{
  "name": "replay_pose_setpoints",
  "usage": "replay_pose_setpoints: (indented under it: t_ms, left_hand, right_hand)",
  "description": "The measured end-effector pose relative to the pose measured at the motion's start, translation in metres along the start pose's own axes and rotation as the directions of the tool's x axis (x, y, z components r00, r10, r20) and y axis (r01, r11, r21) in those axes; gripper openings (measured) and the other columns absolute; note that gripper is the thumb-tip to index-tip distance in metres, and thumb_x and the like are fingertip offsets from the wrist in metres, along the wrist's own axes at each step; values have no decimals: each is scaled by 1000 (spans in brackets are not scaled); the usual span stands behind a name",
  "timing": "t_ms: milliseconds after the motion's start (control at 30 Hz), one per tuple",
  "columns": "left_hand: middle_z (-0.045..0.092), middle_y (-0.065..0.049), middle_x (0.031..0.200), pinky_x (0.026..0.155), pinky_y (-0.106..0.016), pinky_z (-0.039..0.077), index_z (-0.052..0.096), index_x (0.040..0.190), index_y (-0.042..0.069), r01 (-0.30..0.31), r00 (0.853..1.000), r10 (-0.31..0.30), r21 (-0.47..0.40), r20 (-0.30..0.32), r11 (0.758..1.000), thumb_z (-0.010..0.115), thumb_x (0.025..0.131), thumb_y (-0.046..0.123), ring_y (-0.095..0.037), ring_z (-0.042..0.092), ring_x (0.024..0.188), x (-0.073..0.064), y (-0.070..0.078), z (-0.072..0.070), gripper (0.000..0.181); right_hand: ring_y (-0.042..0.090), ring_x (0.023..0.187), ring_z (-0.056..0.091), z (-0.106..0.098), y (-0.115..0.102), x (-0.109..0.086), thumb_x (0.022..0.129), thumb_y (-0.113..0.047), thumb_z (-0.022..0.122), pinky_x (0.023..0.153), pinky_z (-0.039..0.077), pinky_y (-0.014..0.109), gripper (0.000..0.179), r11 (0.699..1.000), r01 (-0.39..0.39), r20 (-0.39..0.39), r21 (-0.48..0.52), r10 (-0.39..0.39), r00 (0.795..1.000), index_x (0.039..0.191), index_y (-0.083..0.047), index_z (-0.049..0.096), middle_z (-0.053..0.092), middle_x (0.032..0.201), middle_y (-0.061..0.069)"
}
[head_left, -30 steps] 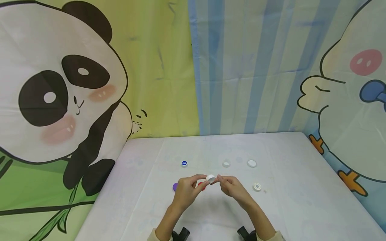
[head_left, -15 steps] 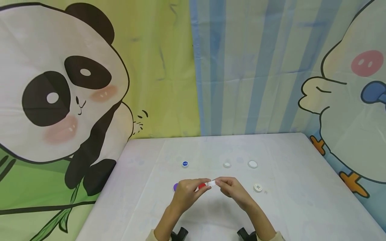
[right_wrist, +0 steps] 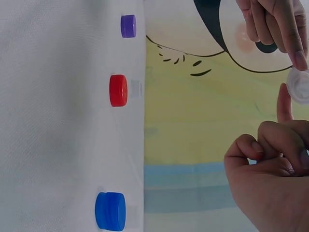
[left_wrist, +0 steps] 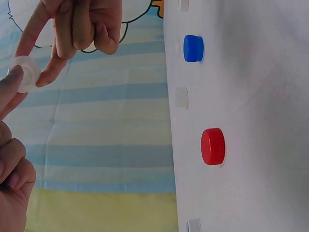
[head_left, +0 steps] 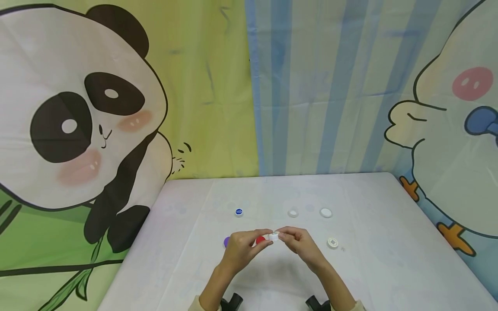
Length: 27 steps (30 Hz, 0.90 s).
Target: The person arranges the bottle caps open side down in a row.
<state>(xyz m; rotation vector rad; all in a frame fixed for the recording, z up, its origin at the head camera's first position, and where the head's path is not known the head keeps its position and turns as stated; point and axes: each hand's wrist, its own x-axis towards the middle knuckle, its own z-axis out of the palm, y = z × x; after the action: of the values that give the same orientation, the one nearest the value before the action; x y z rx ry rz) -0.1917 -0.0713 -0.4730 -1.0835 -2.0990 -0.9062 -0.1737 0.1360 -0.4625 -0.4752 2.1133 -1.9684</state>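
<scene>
In the head view, a small white bottle cap (head_left: pixel 273 236) is held above the table between both hands. My left hand (head_left: pixel 242 249) pinches it from the left. My right hand (head_left: pixel 298 243) has its thumb and index finger at its right side. The left wrist view shows the translucent cap (left_wrist: pixel 30 73) with the left thumb over its face. In the right wrist view the cap (right_wrist: pixel 299 86) is cut by the frame edge. A red cap (head_left: pixel 260 239) lies behind the left fingers, and a purple cap (head_left: pixel 226 241) is partly hidden by the left hand.
On the white table (head_left: pixel 373 276) are a blue-topped cap (head_left: pixel 239 212), a translucent cap (head_left: pixel 293 213), a white lid (head_left: pixel 326 212) and a patterned white cap (head_left: pixel 332 242). A blue cap (right_wrist: pixel 111 211) shows in the wrist views. Cartoon-printed curtains (head_left: pixel 210 86) stand behind the table.
The white cap has been tilted and lowered slightly between the hands. My right thumb and index finger have closed in on its right side; a moment earlier the index finger pointed at it.
</scene>
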Motion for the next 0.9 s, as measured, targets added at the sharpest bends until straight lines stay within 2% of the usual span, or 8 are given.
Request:
replay_pose_setpoints:
  t_ms: [100, 167, 267, 367, 467, 667, 767, 900]
  left_hand:
    - [39, 15, 49, 41, -7, 17, 67, 104, 16, 45, 999, -45, -20, -3, 999, 69, 78, 29, 5, 16, 46, -1, 0, 0, 29]
    - [28, 13, 48, 41, -8, 16, 66, 106, 16, 77, 997, -78, -56, -12, 995, 69, 77, 29, 5, 15, 46, -1, 0, 1, 31]
    - [24, 11, 49, 40, -9, 16, 66, 106, 15, 118, 992, -121, -115, -21, 986, 69, 77, 27, 5, 16, 46, -1, 1, 1, 32]
    - [25, 12, 49, 39, -9, 17, 67, 105, 14, 143, 989, -148, -146, -20, 979, 68, 78, 28, 5, 18, 46, -1, 1, 1, 30]
    - [27, 12, 49, 39, -10, 18, 67, 104, 15, 157, 987, -162, -152, -18, 976, 68, 79, 28, 5, 19, 46, 0, 2, 1, 29]
    - [27, 10, 49, 39, -10, 18, 67, 105, 18, 165, 985, -170, -154, -15, 974, 67, 79, 29, 4, 20, 47, 0, 2, 2, 27]
    - [26, 11, 49, 39, -10, 17, 67, 105, 19, 153, 987, -158, -146, -22, 977, 68, 79, 28, 4, 19, 47, -1, 0, 3, 27]
    - [30, 13, 49, 39, -9, 17, 66, 104, 19, 126, 991, -130, -106, -29, 986, 68, 79, 27, 6, 19, 46, 0, -7, 4, 27]
  right_hand:
    - [5, 56, 33, -1, 12, 3, 92, -17, 51, 57, 35, 23, 24, 998, 66, -40, 16, -65, 997, 106, 0, 60, 37, 57, -8]
    - [5, 58, 34, -2, 20, 5, 91, -12, 52, 58, 36, 24, 22, 990, 141, -56, 31, -139, 989, 107, 1, 59, 39, 59, -8]
    - [8, 54, 31, -2, 25, 6, 88, -6, 54, 54, 33, 25, 22, 966, 252, -64, 49, -249, 966, 109, 2, 57, 38, 57, -6]
    - [13, 48, 23, -2, 26, 7, 86, 0, 56, 46, 26, 27, 25, 947, 317, -65, 53, -313, 947, 111, 3, 55, 27, 53, 0]
    - [15, 46, 22, -2, 25, 7, 84, 4, 57, 42, 21, 28, 28, 940, 333, -62, 71, -329, 942, 112, 4, 55, 26, 52, 3]
    - [16, 44, 22, 2, 13, 4, 81, 7, 60, 39, 21, 28, 30, 940, 338, -66, 55, -334, 940, 110, 6, 55, 25, 51, 8]
    - [16, 42, 21, 5, 4, 2, 80, 4, 61, 38, 22, 26, 29, 940, 341, -70, -5, -341, 937, 109, 5, 56, 25, 50, 10]
    - [9, 41, 23, 5, -4, 4, 81, -4, 65, 38, 24, 23, 28, 937, 319, -85, -143, -333, 939, 108, -2, 59, 26, 49, 8]
